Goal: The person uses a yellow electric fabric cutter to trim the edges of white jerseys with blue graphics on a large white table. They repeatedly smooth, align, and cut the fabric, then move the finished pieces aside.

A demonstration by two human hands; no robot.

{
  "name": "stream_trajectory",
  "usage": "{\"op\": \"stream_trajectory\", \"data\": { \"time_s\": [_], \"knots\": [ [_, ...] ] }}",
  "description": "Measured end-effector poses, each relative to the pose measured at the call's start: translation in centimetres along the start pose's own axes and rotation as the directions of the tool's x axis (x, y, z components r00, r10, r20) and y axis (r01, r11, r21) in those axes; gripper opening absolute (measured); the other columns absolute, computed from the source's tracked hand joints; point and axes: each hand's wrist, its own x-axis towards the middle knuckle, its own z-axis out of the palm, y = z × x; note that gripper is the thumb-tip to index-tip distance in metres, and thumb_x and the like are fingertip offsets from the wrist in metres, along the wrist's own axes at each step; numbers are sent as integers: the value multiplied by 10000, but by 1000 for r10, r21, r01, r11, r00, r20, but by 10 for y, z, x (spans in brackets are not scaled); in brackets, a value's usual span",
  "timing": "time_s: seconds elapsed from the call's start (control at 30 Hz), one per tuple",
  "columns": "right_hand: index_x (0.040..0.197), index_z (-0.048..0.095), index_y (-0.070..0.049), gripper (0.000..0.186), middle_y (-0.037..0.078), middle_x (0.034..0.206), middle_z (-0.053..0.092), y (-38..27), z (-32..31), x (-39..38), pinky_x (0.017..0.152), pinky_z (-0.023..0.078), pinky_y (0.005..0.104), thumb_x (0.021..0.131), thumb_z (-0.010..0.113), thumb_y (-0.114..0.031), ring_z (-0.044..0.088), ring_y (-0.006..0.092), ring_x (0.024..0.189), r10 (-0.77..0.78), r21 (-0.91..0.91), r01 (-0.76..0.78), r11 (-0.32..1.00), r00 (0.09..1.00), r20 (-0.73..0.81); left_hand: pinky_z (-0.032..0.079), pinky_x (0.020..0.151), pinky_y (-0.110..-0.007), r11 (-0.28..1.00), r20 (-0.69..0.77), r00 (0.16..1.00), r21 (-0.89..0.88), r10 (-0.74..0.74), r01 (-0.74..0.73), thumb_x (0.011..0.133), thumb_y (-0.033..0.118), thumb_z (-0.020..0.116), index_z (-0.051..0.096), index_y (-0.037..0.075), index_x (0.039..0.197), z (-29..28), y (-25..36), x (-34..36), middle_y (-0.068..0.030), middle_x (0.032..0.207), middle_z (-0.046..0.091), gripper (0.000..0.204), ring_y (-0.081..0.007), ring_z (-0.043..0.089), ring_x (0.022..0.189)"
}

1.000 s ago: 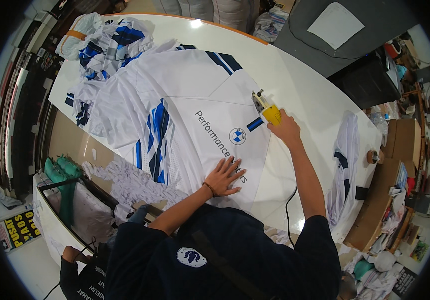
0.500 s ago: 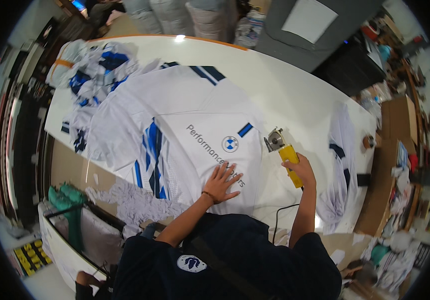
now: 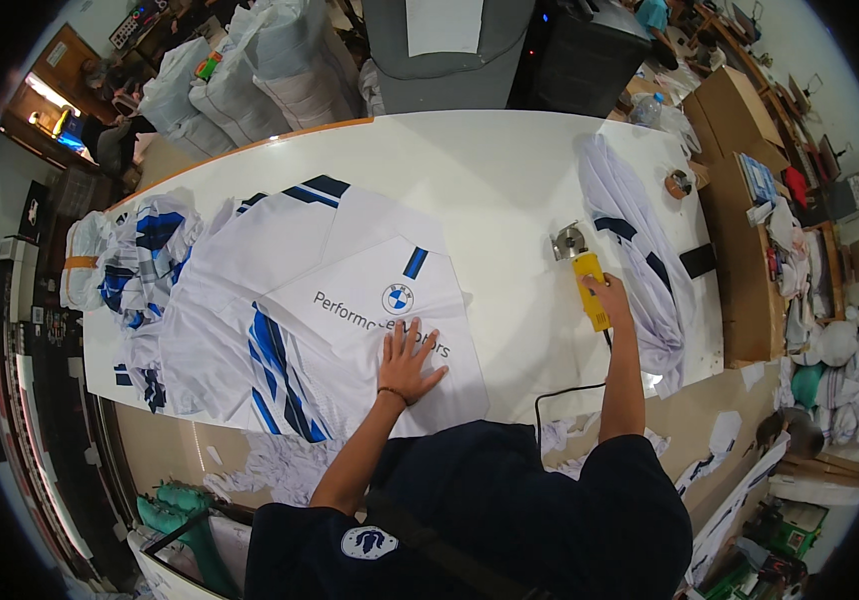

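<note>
White printed fabric [image 3: 360, 240] with blue and navy stripes, dark lettering and a round emblem lies spread over the left and middle of the table. My left hand [image 3: 410, 362] rests flat on its front panel, fingers spread across the lettering. To the right, my right hand [image 3: 608, 298] is wrapped round the yellow body of a handheld electric rotary cutter [image 3: 590, 288]. The cutter's round blade points toward the far side, apart from the fabric's right edge. A black cord [image 3: 560, 390] trails from its rear toward my body.
A white table [image 3: 510, 160] carries crumpled blue-and-white fabric [image 3: 155, 250] at the left. Folded white cloth [image 3: 640, 260] and a tape roll [image 3: 678, 184] lie right. Wrapped bales [image 3: 240, 95] stand behind, cardboard boxes [image 3: 740, 130] beyond the right end. Fabric scraps [image 3: 275, 465] litter the floor.
The whole view has shifted, showing more of the room beyond the table. My right hand has carried the cutter rightward, farther from the fabric's edge. My left hand stays flat on the panel.
</note>
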Motion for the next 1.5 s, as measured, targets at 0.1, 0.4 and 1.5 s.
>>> {"op": "stream_trajectory", "data": {
  "time_s": [0.1, 0.4, 1.5],
  "knots": [
    [970, 690, 58, 582, 131, 817, 687, -13, 2, 14, 597, 534, 353, 811, 794, -492, 676, 244, 655, -138, -194, 110, 975, 981, -139, 163, 1236, -571, 998, 41, 998, -36, -53, 54, 933, 579, 585, 427, 219, 1559, -4, 6, -4, -168, 1688, 184, 740, -430, 111, 1551],
    [984, 704, -35, 350, 156, 772, 676, -39, 44, -5, 674, 538, 400, 881, 745, -367, 691, 299, 724, -841, -820, 287, 495, 397, -368, 461, 949, -418, 908, -73, 950, -277, 305, -313, 899, 394, 716, 609, 138, 1289, 23, 15, -97, -105, 1180, 592, 479, -298, 579, 1094],
    [1377, 514, 42, 631, 178, 1254, 673, -87, 149, -195, 976, 561, 443, 888, 772, -260, 692, 320, 1090, -371, 860, -272, 432, 815, 444, 486, 1007, -491, -833, 444, 880, -542, -168, 115, 991, 682, 435, 483, 88, 1442, 16, 8, -79, -165, 1368, 605, 748, -348, 624, 1213]
  ]
}}
